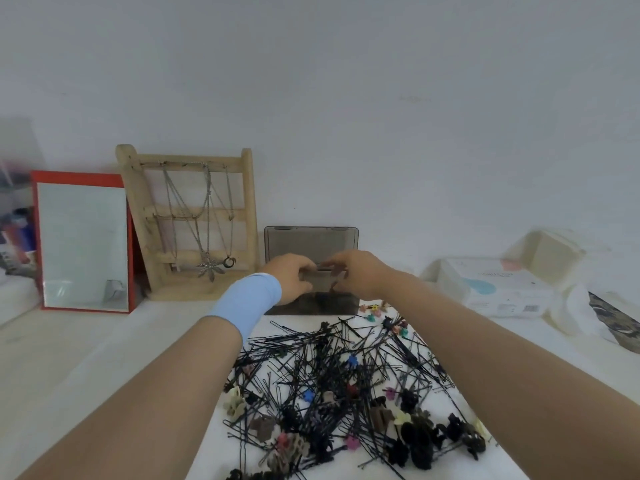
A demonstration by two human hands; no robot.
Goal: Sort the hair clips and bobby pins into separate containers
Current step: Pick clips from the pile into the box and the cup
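Left hand (294,276), right hand (358,274) (fingers (336,263) curled)

One mirror (83,244), one rack (247,202), one box (311,241) — countless pins (329,368)

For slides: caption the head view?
Left hand and right hand grip a smoky box behind mixed bobby pins and hair clips.

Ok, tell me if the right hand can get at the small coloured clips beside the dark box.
Probably yes, once freed. The right hand grips the dark box together with the left hand. The small coloured clips lie uncovered just beside its wrist, with nothing in between.
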